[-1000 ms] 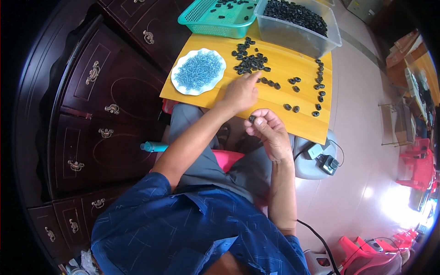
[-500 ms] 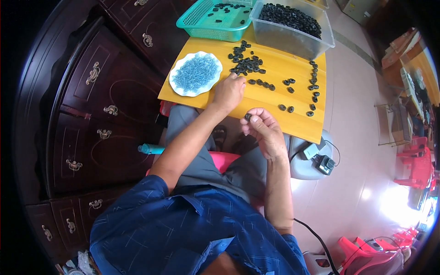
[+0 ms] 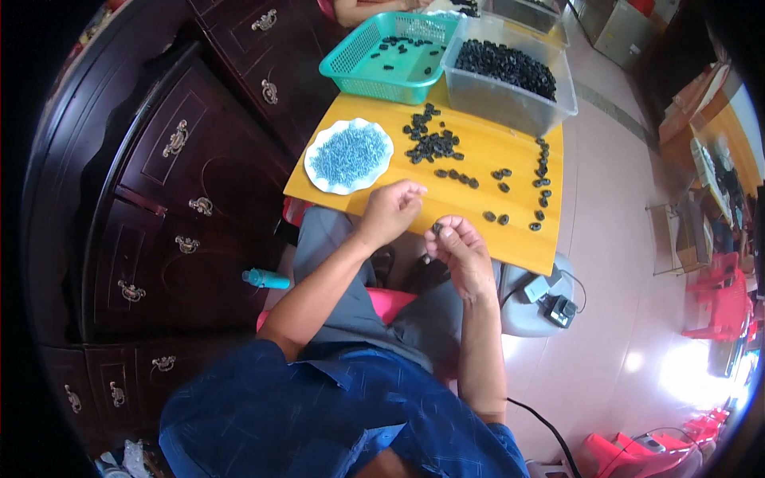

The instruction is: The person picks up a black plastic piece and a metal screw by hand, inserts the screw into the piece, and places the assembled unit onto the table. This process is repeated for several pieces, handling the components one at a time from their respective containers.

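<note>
My right hand (image 3: 466, 259) is closed in a pinch on a small black oval piece (image 3: 437, 228), just off the table's near edge. To its left, my left hand (image 3: 392, 213) is closed with curled fingers; what it holds, if anything, is too small to make out. A white scalloped plate (image 3: 311, 174) full of small clear-blue slivers lies beside the left hand. Beyond both hands, a loose pile of black pieces (image 3: 433, 146) rests on the yellow table (image 3: 510, 255). A short row of black pieces (image 3: 458, 177) runs in front of that pile.
A green basket (image 3: 374, 89) with scattered black pieces and a clear tub (image 3: 510, 107) heaped with them stand at the far side. Another line of pieces (image 3: 543, 171) follows the right edge. A grey stool (image 3: 522, 315) holds small devices. Someone's arm (image 3: 366, 11) shows at the top.
My left hand has drawn back from the pile of black pieces toward my right hand. My right hand keeps its pinch on the piece. The view has tilted up, showing another person's arm.
</note>
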The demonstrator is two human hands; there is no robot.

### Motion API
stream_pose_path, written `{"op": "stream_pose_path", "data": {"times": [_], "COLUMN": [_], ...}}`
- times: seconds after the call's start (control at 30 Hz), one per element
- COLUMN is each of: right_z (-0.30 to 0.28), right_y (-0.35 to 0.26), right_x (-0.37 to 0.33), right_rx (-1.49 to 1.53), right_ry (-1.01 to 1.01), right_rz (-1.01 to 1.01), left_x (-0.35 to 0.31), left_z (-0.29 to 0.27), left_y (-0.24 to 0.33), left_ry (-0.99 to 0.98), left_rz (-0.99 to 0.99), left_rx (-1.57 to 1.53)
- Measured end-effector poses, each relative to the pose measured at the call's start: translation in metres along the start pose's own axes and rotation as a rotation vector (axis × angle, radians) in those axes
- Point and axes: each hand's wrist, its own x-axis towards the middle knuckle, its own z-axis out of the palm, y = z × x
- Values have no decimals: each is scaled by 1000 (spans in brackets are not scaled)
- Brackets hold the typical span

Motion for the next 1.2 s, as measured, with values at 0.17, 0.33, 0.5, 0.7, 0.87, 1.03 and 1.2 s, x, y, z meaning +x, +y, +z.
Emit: {"op": "stream_pose_path", "data": {"times": [0.17,0.33,0.5,0.7,0.87,1.03,1.2], "right_z": [-1,-4,-2,-3,1,-2,-2], "right_y": [2,4,5,7,5,9,9], "right_x": [-1,1,1,2,1,3,1], "right_rx": [4,-53,-65,-68,-108,-138,-219], "right_ry": [17,23,18,38,24,3,-56], "right_rz": [-14,-50,-68,-88,-106,-114,-109], "left_x": [-12,-16,-23,-25,-25,-21,-15], "left_z": [-11,-16,-17,-12,-10,-18,-36], "left_y": [42,60,67,62,56,53,57], "left_ry": [-190,-243,-321,-313,-271,-372,-538], "left_rz": [-202,-126,-171,-154,-112,-104,-53], "left_rx": [-236,-237,-446,-404,-373,-327,-169]}}
